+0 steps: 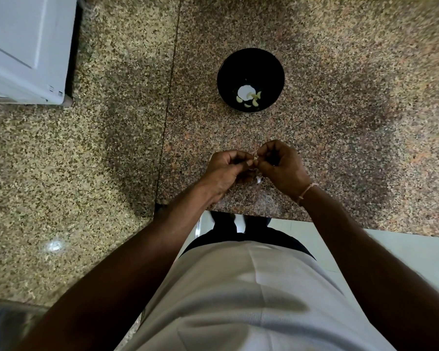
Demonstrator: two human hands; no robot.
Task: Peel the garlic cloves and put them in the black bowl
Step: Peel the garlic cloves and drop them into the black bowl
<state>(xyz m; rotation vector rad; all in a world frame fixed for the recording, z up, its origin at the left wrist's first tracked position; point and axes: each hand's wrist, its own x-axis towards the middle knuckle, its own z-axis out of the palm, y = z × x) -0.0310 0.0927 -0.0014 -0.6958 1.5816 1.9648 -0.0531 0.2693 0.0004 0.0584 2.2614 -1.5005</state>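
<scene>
Pinching one garlic clove (255, 158) between both hands: left hand (227, 171) and right hand (280, 164), each grip narrow on it, above the tabletop (340, 122). Black bowl (250, 59) beyond holds peeled cloves (254, 98).

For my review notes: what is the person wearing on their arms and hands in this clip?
Both forearms are bare, with no sleeves in view and no gloves on either hand. The left hand shows no jewellery from this angle. The right hand has a thin, light pinkish thread bracelet tied round its wrist. No watch or ring is visible.
</scene>
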